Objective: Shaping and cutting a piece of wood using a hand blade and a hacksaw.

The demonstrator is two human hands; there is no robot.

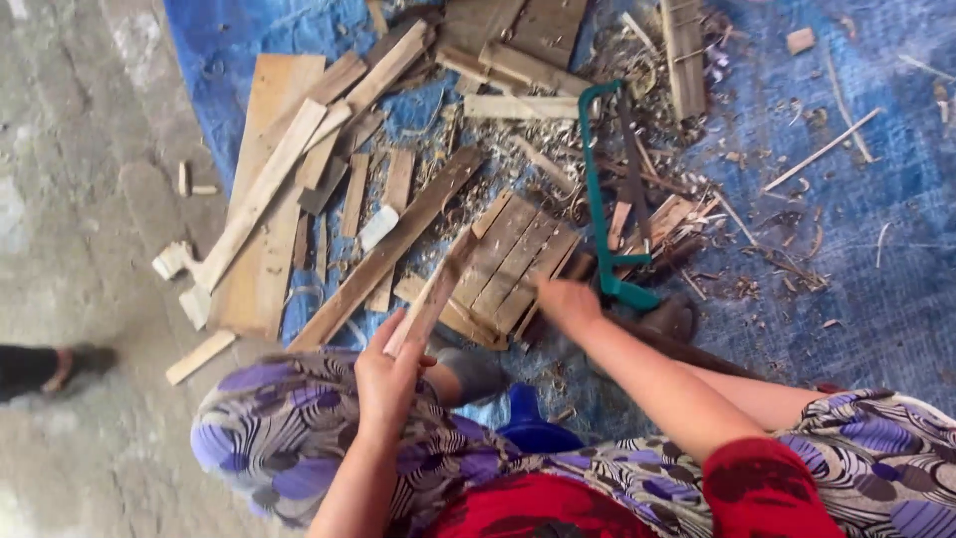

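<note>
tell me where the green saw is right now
In the head view the green-framed saw lies on the blue tarp right of centre, beside the small slatted wood panel, its handle just past the right hand.

tarp (876, 259): blue, from 12 to 3 o'clock
saw (597, 189): green frame
planks (264, 199): pale tan
skirt (269, 438): purple, black and white swirls
top (538, 508): red

Both arms reach forward and down.
Left hand (390, 371) in a closed grip; right hand (566, 302) stretched out, palm down.
</note>
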